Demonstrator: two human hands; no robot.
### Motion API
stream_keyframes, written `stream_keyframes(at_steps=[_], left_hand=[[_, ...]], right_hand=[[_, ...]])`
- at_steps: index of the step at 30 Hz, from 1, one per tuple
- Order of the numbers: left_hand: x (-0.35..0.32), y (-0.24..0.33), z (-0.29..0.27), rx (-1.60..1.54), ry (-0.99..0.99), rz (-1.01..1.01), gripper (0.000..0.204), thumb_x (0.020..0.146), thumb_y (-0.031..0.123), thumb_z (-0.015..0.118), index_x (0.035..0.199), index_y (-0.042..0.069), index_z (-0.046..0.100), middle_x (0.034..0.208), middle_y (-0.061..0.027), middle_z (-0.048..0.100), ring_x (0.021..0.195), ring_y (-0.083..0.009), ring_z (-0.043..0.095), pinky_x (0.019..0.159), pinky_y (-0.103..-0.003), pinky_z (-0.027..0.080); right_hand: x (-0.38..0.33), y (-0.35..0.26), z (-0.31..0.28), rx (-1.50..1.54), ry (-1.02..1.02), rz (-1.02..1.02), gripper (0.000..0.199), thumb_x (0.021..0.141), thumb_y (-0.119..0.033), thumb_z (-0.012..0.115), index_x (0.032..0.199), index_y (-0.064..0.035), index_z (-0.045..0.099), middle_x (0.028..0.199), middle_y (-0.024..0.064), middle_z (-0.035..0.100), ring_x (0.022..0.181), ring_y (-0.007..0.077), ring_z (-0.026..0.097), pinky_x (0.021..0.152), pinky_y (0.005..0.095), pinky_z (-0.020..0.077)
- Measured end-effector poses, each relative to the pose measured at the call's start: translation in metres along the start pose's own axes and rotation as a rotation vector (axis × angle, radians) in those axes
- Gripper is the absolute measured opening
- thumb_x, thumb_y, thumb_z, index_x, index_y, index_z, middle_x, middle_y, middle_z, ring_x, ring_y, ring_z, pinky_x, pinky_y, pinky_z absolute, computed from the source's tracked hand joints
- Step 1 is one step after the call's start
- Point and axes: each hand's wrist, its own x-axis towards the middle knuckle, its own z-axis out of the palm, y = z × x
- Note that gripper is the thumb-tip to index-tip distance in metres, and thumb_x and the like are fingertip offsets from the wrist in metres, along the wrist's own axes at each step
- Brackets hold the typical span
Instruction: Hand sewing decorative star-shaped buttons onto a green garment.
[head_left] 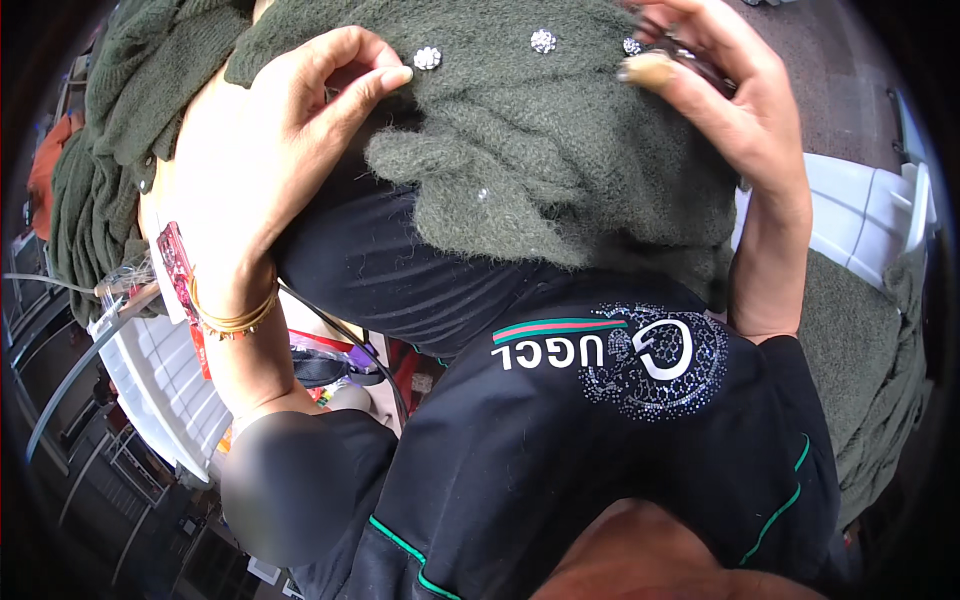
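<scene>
Seemingly for steadiness, my left hand (305, 115) pinches the green knit (560, 130), while my right hand (742, 112) grips a dark object (708, 70)

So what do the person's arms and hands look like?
The left hand and right hand wear no gloves. Thin gold-coloured bangles circle the left wrist; none show on the right wrist. The black sleeves are short, and thin green piping runs nearby on the shirt.
</scene>
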Motion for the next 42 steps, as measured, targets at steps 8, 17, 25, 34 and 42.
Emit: stream_keyframes(at_steps=[8, 17, 25, 34, 42], left_hand=[[0.022, 0.0, -0.004, -0.523, 0.105, 0.427, 0.012, 0.1, 0.012, 0.057, 0.104, 0.001, 0.06, 0.112, -0.0068, 0.065, 0.096, -0.0078, 0.055, 0.087, -0.021, 0.043], [0.016, 0.007, -0.004, -0.584, 0.089, 0.232, 0.013, 0.1, 0.015, 0.058, 0.103, 0.003, 0.061, 0.102, -0.0034, 0.067, 0.089, -0.0079, 0.057, 0.083, -0.023, 0.046], [0.01, 0.027, -0.004, -0.501, 0.072, 0.134, 0.016, 0.101, 0.019, 0.056, 0.104, 0.003, 0.06, 0.097, -0.0013, 0.064, 0.089, -0.0083, 0.056, 0.085, -0.023, 0.045], [0.01, 0.023, -0.003, -0.48, 0.047, 0.126, 0.019, 0.102, 0.02, 0.054, 0.106, 0.002, 0.058, 0.095, -0.0004, 0.062, 0.09, -0.0077, 0.057, 0.085, -0.022, 0.045], [0.011, 0.024, 0.001, -0.43, 0.052, 0.149, 0.019, 0.103, 0.02, 0.053, 0.107, 0.002, 0.057, 0.098, -0.0017, 0.064, 0.09, -0.0082, 0.058, 0.085, -0.023, 0.046]], right_hand=[[0.058, 0.038, 0.046, 0.111, 0.252, -1.031, 0.029, 0.083, -0.013, 0.075, 0.107, 0.0014, 0.067, 0.086, 0.0112, 0.064, 0.073, 0.0229, 0.063, 0.066, 0.0309, 0.0507], [0.051, -0.017, 0.033, -0.09, 0.145, -0.682, 0.023, 0.083, -0.009, 0.071, 0.104, -0.0006, 0.069, 0.085, 0.013, 0.064, 0.073, 0.0276, 0.063, 0.067, 0.035, 0.0514], [0.063, 0.012, 0.052, -0.198, 0.314, -0.974, 0.017, 0.084, -0.011, 0.071, 0.099, -0.0023, 0.071, 0.081, 0.0125, 0.064, 0.073, 0.0281, 0.063, 0.067, 0.0356, 0.0511], [0.06, 0.009, 0.055, -0.19, 0.312, -0.921, 0.015, 0.085, -0.014, 0.071, 0.094, -0.0029, 0.072, 0.079, 0.0118, 0.062, 0.072, 0.0285, 0.062, 0.067, 0.0362, 0.0501], [0.053, 0.006, 0.051, -0.301, 0.29, -0.871, 0.014, 0.085, -0.015, 0.069, 0.093, -0.0035, 0.071, 0.079, 0.0113, 0.061, 0.073, 0.029, 0.062, 0.067, 0.0376, 0.0503]])
